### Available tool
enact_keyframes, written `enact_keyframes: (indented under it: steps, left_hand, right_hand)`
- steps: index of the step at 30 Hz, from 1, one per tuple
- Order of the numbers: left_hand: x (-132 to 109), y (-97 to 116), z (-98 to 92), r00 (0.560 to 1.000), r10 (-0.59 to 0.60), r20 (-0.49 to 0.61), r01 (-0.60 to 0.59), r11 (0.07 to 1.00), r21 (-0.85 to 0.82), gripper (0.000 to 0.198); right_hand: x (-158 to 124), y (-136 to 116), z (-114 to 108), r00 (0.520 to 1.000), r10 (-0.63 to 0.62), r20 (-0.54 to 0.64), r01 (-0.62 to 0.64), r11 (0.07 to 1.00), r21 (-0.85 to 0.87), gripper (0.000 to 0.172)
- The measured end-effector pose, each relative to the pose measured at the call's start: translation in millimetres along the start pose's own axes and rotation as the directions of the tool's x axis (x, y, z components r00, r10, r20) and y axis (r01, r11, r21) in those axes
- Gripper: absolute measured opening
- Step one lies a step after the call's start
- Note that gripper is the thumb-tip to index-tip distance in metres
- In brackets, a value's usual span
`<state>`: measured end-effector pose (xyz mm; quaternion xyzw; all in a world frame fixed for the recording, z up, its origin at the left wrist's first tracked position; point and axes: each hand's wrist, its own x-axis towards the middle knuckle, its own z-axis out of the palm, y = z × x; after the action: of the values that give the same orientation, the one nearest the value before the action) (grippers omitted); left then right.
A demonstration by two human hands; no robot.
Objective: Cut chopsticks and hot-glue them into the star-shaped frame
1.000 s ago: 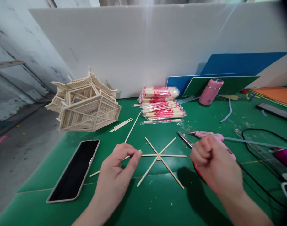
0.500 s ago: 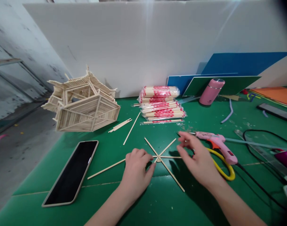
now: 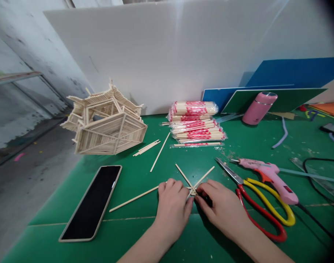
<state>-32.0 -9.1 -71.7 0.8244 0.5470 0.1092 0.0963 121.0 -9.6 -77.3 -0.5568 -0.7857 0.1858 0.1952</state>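
Several thin wooden chopsticks (image 3: 185, 176) lie crossed in a star shape on the green table. My left hand (image 3: 173, 201) rests over the left side of the star, fingers curled down, thumb by the crossing. From under it a long chopstick (image 3: 134, 199) sticks out to the left. At the right of the crossing, my right hand (image 3: 220, 202) pinches the chopsticks with thumb and index finger, hiding their right ends. Beside it lie scissors (image 3: 239, 179) with red and yellow handles, and beyond them a pink glue gun (image 3: 268, 173) with a glue stick in its back.
A model pavilion of chopsticks (image 3: 109, 124) stands at back left. A phone (image 3: 91, 202) lies at left. Loose cut sticks (image 3: 146, 148) and wrapped chopsticks (image 3: 196, 126) lie behind the star. A pink bottle (image 3: 259, 108) stands before leaning boards (image 3: 290, 73).
My right hand has come down and left, from above the scissors to the crossing of the chopsticks. The scissors now show in full. The whole view has shifted, so things sit further right.
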Motion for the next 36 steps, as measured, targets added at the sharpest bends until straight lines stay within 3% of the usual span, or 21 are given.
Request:
enact_keyframes:
  steps: [11,24,36]
  left_hand:
    - [-1.3,-2.4,12.1,0.998,-0.008,-0.062,0.002,0.996,-0.092,0.018]
    - [-9.4,2.3,10.1,0.998,-0.016,-0.055,0.01,0.995,-0.103,0.017]
    - [-9.3,1.0,14.9,0.992,0.057,-0.11,-0.068,0.993,-0.094,0.019]
  right_hand:
    - [-1.0,1.8,9.0,0.999,0.014,0.032,-0.012,0.998,-0.065,0.013]
    - [-10.9,0.0,8.8,0.999,0.032,0.04,-0.028,0.994,-0.102,0.015]
    - [-11.1,1.2,11.6,1.0,0.001,0.028,0.002,0.995,-0.104,0.015]
